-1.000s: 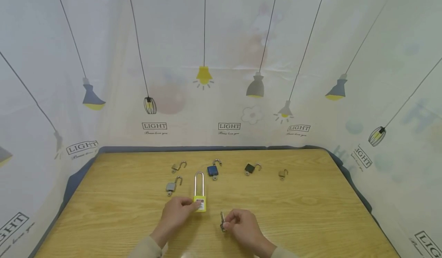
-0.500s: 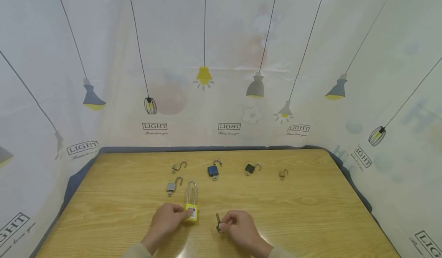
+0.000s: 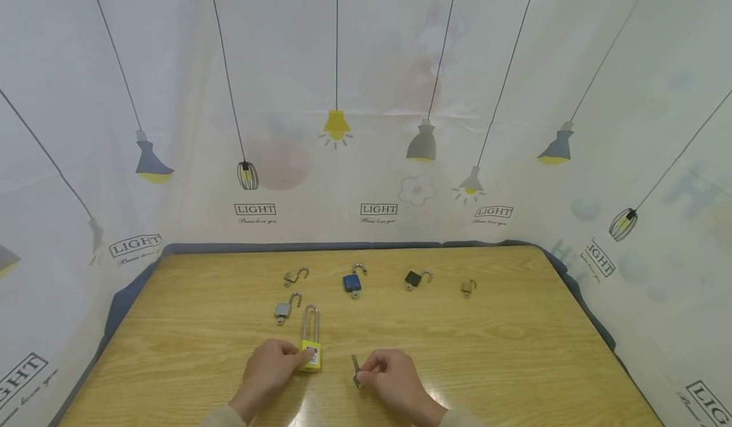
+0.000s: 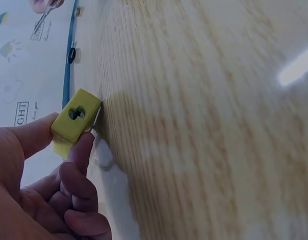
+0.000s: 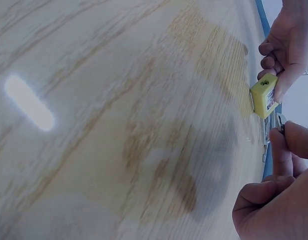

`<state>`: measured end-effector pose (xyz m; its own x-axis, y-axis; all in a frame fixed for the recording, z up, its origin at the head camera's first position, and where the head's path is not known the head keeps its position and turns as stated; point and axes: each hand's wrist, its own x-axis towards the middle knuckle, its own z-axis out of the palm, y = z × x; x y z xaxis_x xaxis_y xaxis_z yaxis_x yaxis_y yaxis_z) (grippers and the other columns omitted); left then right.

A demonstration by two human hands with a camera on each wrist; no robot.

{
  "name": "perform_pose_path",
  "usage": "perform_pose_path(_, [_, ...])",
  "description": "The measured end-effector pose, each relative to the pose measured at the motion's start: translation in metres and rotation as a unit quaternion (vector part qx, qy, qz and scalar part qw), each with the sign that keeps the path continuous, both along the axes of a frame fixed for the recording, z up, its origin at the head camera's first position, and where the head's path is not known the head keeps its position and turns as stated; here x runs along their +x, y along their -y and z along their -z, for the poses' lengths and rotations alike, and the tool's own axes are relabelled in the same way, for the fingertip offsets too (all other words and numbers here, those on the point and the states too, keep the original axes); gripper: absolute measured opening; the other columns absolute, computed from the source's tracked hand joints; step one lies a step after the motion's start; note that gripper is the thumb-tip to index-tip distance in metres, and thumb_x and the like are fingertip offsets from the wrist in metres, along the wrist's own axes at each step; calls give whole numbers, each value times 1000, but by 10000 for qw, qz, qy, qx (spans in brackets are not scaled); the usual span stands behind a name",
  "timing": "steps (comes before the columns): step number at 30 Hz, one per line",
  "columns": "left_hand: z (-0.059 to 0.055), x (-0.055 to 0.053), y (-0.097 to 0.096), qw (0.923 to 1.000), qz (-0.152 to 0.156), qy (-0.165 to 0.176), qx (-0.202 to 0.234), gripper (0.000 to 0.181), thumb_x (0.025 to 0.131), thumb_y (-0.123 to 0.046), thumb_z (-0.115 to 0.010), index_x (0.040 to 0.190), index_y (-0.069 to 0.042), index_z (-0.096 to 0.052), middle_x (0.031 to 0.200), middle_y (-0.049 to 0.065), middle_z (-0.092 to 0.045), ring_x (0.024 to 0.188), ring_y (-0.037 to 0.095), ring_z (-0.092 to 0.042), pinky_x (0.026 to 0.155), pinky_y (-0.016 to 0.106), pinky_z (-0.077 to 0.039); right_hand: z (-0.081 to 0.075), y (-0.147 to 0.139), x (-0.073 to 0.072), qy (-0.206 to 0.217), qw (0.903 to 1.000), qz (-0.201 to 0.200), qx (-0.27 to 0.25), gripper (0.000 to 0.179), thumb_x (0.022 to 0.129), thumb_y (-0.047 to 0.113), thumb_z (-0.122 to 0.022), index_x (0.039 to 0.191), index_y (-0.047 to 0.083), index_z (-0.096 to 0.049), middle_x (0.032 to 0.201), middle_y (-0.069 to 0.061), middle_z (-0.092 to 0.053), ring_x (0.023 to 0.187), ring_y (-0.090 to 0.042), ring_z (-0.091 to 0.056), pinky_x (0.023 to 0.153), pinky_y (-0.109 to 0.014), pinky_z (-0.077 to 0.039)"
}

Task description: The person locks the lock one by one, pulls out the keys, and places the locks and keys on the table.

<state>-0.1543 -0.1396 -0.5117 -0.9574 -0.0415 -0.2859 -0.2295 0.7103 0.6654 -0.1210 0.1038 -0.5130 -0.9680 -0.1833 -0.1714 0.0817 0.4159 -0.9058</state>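
My left hand [image 3: 269, 366] pinches a yellow padlock [image 3: 312, 365] by its body, thumb on the labelled face. Its long steel shackle is closed and points away from me. In the left wrist view the keyhole on the underside of the yellow padlock [image 4: 76, 114] faces the camera. A metal key [image 3: 356, 371] is pinched between thumb and fingers of my right hand [image 3: 394, 379], to the right of the padlock and apart from it. Nearest the padlock lies a silver padlock [image 3: 283, 309] with its shackle open.
Along the back of the wooden table [image 3: 515, 351] lie a small brass-coloured padlock [image 3: 290, 279], a blue padlock [image 3: 352, 283], a black padlock [image 3: 413, 279] and another small brass-coloured padlock [image 3: 466, 289], all with open shackles. A printed curtain [image 3: 377, 160] hangs around the table.
My left hand has brought the yellow padlock left and nearer to me. My right hand has shifted slightly left with the key, whose shaft now tilts further left.
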Motion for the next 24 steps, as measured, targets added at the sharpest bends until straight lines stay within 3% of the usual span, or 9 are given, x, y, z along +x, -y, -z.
perform_pose_path(10, [-6,-3,2,9984,93,-233,-505,47,78,-57,-73,92,-12,-74,94,2,-74,76,16,-63,60,30,-44,-2,2,1,0,10000,-14,9,10,81,16,-75,79,9,-68,73,1,-64,67,-11,-54,59,-21,-41])
perform_pose_path(24, [-8,-2,2,9954,199,-204,-917,44,81,-55,-70,91,-13,-74,91,2,-74,69,14,-60,53,30,-41,1,4,1,-41,9999,-8,127,10,80,19,-77,78,12,-70,75,2,-66,66,-9,-53,58,-21,-41])
